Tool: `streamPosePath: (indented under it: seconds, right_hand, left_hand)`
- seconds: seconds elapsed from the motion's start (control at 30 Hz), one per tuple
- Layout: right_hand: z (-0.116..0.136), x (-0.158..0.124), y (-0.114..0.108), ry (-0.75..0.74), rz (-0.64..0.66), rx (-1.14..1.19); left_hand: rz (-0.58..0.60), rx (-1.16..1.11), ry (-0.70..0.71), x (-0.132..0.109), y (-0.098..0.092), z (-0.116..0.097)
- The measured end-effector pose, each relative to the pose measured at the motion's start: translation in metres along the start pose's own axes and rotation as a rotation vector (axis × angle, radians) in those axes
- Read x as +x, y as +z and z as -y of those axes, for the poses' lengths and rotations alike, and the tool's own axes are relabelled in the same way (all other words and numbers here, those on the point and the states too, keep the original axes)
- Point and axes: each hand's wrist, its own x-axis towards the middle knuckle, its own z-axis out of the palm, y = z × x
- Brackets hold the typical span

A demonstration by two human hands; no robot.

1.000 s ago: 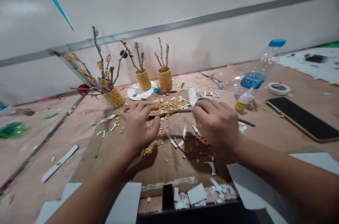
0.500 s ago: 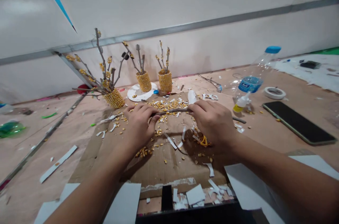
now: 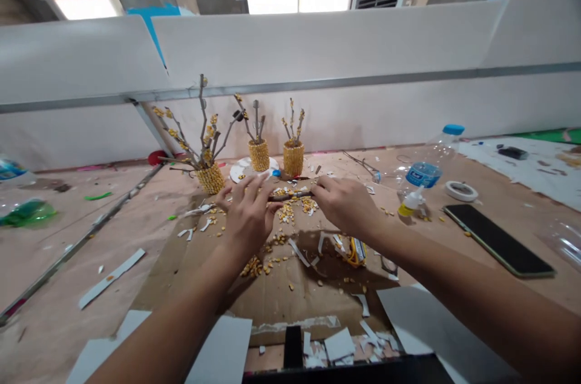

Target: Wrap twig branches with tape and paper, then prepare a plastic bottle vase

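A short brown twig (image 3: pixel 293 195) is held level above the cardboard (image 3: pixel 267 305). My left hand (image 3: pixel 249 211) is closed around its left end, with the thumb below. The fingers of my right hand (image 3: pixel 344 205) pinch the other end. Loose corn kernels (image 3: pixel 285 213) lie under and in front of the twig, with a smaller heap of kernels (image 3: pixel 252 266) near my left wrist. Behind the hands stand three kernel-covered pots: a left pot (image 3: pixel 210 179), a middle pot (image 3: pixel 259 156) and a right pot (image 3: pixel 293 159), each holding upright branches.
On the right are a glue bottle (image 3: pixel 411 202), a plastic bottle (image 3: pixel 424 173), a tape roll (image 3: pixel 462 191) and a phone (image 3: pixel 497 241). A yellow object (image 3: pixel 357 252) lies below my right forearm. Paper scraps (image 3: pixel 340 344) litter the front edge; a paper strip (image 3: pixel 112 278) lies left.
The camera view has tilted up, showing more wall and windows. Both hands still hold the twig; my right hand has shifted so the yellow object below it shows more.
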Motion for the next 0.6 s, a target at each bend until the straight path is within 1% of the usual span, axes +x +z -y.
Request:
streamPosePath:
  seconds: [0.07,0.13,0.2,0.27,0.33,0.4,0.47,0.6]
  right_hand:
    - [-0.008,0.011,-0.002,0.017,-0.009,-0.012]
    - [-0.018,0.021,-0.005,0.057,-0.020,-0.023]
    - [-0.029,0.031,-0.008,0.109,-0.034,-0.027]
    - [-0.040,0.042,-0.012,0.163,-0.051,-0.023]
    - [-0.050,0.055,-0.015,0.221,-0.077,-0.014]
    - [-0.059,0.072,-0.020,0.285,-0.113,-0.002]
    - [-0.068,0.093,-0.025,0.342,-0.150,0.015]
    - [-0.083,0.142,-0.032,0.409,-0.194,0.071]
  left_hand:
    - [-0.145,0.033,-0.057,-0.001,-0.004,0.001]
    - [-0.290,0.011,-0.102,-0.003,-0.008,0.002]
    - [-0.384,-0.042,-0.132,-0.005,-0.009,0.003]
    - [-0.445,-0.082,-0.138,-0.006,-0.009,0.005]
    - [-0.468,-0.101,-0.124,-0.007,-0.007,0.006]
    - [-0.460,-0.120,-0.097,-0.008,-0.005,0.006]
    - [-0.439,-0.149,-0.078,-0.009,-0.004,0.006]
    - [-0.383,-0.180,-0.083,-0.012,-0.002,0.005]
